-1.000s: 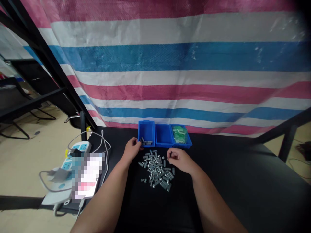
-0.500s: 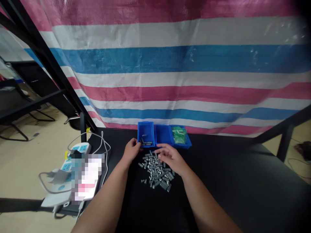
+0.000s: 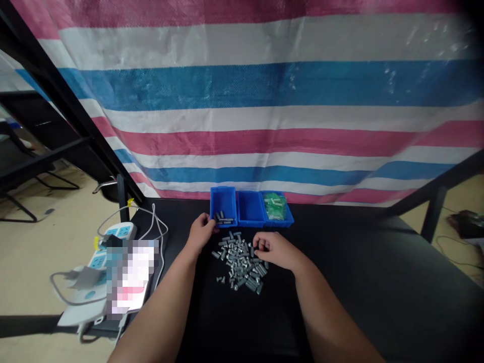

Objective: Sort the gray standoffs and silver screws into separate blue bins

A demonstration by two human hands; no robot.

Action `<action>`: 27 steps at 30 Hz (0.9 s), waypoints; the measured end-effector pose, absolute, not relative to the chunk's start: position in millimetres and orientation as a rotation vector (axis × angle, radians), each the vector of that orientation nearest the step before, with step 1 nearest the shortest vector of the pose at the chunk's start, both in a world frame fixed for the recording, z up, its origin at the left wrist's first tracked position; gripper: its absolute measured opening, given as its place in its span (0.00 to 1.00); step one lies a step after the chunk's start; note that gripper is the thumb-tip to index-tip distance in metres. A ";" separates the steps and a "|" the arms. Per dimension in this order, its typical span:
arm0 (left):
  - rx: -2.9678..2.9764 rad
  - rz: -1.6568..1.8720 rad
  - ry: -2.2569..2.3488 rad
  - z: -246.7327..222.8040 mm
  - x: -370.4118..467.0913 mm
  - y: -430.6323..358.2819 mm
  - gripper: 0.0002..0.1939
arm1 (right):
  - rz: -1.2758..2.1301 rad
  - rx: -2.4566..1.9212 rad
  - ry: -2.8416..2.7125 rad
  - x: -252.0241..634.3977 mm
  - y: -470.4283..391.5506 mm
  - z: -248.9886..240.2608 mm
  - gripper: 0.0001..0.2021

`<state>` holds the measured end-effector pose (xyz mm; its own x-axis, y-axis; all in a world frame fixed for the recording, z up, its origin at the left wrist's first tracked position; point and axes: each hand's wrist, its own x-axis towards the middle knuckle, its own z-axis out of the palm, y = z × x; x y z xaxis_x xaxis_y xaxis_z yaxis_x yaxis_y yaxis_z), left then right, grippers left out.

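My left hand (image 3: pixel 201 234) is closed on the near left corner of a blue bin (image 3: pixel 224 197), the leftmost of three; several grey metal cylinders (image 3: pixel 226 221) lie in its near end. On the black table in front of the bins is a pile of small metal parts (image 3: pixel 242 262), a mix of short cylinders and screws. My right hand (image 3: pixel 278 249) is at the right edge of this pile, its fingers curled towards the thumb. Whatever may be between those fingertips is too small to make out.
Beside it stand the middle blue bin (image 3: pixel 250 206) and the right blue bin (image 3: pixel 285 220), which holds a green bag (image 3: pixel 275 205). A white power strip (image 3: pixel 98 262) with cables and a blurred-out phone-like screen (image 3: pixel 134 277) lie left. Striped sheeting (image 3: pixel 264 116) hangs behind the black table (image 3: pixel 340 267).
My right hand has drawn back from near the middle bin to the pile's right side, and its fingers have curled. My left hand stays at the left bin. The view has shifted slightly.
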<state>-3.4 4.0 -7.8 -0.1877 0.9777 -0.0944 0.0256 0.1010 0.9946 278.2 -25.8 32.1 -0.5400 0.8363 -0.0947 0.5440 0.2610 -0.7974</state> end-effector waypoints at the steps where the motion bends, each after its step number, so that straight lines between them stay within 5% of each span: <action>1: 1.063 1.258 1.414 -7.8 -3.5 4.0 0.10 | 1.194 -1.248 -2.210 276.6 -27.0 33.6 0.07; 6: 1.047 1.260 1.409 -5.2 -3.0 3.5 0.10 | 1.124 -1.268 -2.322 268.5 -31.8 41.3 0.12; 11: 1.046 1.255 1.417 -2.5 -2.2 3.2 0.10 | 0.989 -1.392 -2.308 263.0 -34.8 45.5 0.03; 19: 1.072 1.237 1.437 0.0 -1.7 2.2 0.10 | 1.011 -1.199 -2.042 263.0 -34.0 48.4 0.01; 27: 1.064 1.263 1.407 -4.6 -2.7 3.1 0.10 | 1.400 -1.104 -1.820 247.6 -32.1 39.9 0.14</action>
